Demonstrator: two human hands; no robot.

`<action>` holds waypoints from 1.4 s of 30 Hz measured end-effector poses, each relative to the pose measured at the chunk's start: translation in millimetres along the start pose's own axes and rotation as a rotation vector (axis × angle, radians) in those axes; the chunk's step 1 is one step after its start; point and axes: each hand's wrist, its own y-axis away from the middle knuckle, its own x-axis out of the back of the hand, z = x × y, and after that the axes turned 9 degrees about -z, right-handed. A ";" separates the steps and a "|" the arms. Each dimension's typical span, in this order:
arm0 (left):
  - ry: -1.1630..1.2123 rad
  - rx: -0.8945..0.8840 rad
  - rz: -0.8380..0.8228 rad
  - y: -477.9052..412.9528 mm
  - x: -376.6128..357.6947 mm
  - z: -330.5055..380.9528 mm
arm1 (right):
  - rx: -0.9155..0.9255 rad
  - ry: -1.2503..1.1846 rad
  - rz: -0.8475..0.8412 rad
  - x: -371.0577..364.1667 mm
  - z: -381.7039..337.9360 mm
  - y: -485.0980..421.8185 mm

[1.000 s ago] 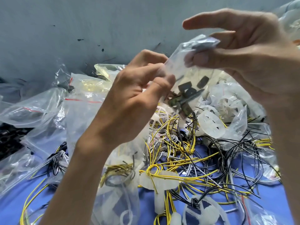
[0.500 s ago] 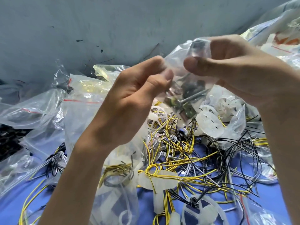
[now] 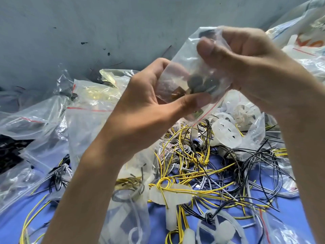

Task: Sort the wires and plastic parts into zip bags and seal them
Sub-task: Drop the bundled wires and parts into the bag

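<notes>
Above tangled wires (image 3: pixel 202 164), crinkly clear zip bag (image 3: pixel 184 55), dark discs (image 3: pixel 193 82) inside.

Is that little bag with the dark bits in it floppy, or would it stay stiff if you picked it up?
Probably floppy: the small bag is thin clear film, creased where the left hand and right hand pinch it. The dark parts would likely slide to its lowest corner and make it sag. With few bits inside, it's probably light.

Soft even daylight, faint shadows; glare on zip bag (image 3: pixel 186 57); right hand (image 3: pixel 255 71) motion-blurred; wide-angle bending at edges.
</notes>
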 end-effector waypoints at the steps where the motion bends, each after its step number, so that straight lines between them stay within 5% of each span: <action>1: -0.014 -0.004 0.006 0.0 0.4 -0.4 | -0.013 -0.010 -0.034 1.3 -0.2 0.9; 7: -0.120 0.022 0.032 -0.1 1.3 -5.6 | -0.041 0.027 -0.158 6.9 -2.7 4.5; 15: -0.167 0.033 0.044 2.2 23.1 -4.6 | 0.070 0.046 -0.066 2.2 -7.4 4.8; 23: -0.875 0.301 -0.088 36.2 105.0 -20.4 | 0.078 0.074 0.150 6.6 -8.5 0.9; 26: -0.936 0.387 -0.210 41.6 111.3 -17.8 | 0.059 0.066 0.172 4.8 -8.3 0.1; 32: -0.915 0.247 -0.271 39.1 97.5 -6.7 | 0.057 0.160 0.197 0.1 -7.5 -1.4; 42: -0.770 -0.055 -0.383 23.5 43.8 17.9 | -0.083 0.135 -0.022 -9.8 -2.8 -4.3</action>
